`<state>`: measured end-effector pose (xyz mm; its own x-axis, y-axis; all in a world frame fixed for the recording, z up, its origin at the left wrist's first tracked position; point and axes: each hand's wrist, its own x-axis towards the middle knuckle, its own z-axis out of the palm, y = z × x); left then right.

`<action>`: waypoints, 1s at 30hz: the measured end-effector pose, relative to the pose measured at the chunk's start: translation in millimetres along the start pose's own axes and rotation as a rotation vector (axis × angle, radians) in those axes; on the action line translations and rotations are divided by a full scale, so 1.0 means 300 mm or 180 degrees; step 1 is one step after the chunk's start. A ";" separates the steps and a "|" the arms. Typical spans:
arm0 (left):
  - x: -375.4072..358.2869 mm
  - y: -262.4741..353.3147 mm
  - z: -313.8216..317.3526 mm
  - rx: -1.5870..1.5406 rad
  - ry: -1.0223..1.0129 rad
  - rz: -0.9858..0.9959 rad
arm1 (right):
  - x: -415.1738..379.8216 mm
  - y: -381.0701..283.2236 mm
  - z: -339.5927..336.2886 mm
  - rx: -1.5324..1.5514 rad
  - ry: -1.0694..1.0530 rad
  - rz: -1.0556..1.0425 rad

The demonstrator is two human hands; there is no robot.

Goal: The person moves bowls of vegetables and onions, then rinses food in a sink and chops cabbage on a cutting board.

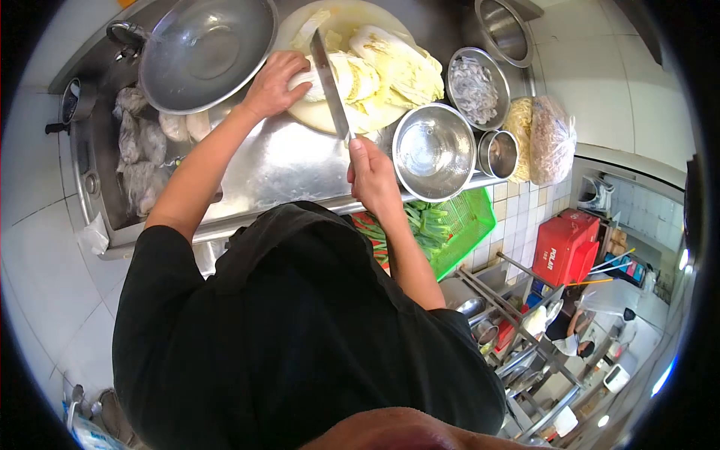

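Note:
My right hand is closed around the handle of a large kitchen knife, whose blade points away from me. The blade stands across a napa cabbage on a round cutting board. My left hand presses on the near-left end of that cabbage, left of the blade, with its fingers bent over it. Cut slices lie right of the blade, and another pale yellow piece of napa cabbage rests beside them on the board.
Left of the board sits a wide metal basin, above a sink with plastic-wrapped packages. To the right are a steel bowl, a bowl of greyish strips and plastic bags. A green crate with leafy greens stands below the counter.

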<state>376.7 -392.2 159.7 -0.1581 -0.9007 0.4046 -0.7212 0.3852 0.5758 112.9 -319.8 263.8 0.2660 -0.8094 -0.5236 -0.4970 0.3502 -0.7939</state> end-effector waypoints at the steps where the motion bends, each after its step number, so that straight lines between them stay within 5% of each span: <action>1: 0.003 0.000 -0.001 0.0022 0.0002 0.0017 | -0.006 0.004 0.006 -0.0060 0.0023 -0.0011; 8: 0.009 0.018 -0.006 0.0056 -0.0142 -0.0048 | -0.041 -0.008 0.020 -0.0500 0.0177 -0.0114; 15: 0.008 -0.025 0.005 -0.0171 -0.0072 -0.0080 | 0.259 0.107 0.135 -0.0536 0.0173 -0.0381; 19: -0.008 -0.026 0.025 -0.0301 0.0140 -0.0186 | 0.174 -0.028 0.106 -0.0223 -0.0194 0.0646; 24: -0.053 -0.031 0.027 -0.0950 0.0369 -0.0921 | 0.045 0.264 0.065 -0.0835 0.0118 -0.0154; 27: -0.082 -0.037 0.031 -0.0741 0.0418 -0.0871 | -0.027 0.167 -0.006 -0.0502 -0.0094 0.0350; 30: -0.107 -0.066 0.038 -0.0720 0.0576 -0.0417 | -0.046 0.088 -0.009 -0.0452 0.0082 0.0152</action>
<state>388.3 -373.3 127.4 0.0634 -0.9031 0.4247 -0.5559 0.3214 0.7665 94.0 -300.6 251.0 0.2190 -0.8058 -0.5502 -0.6209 0.3199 -0.7156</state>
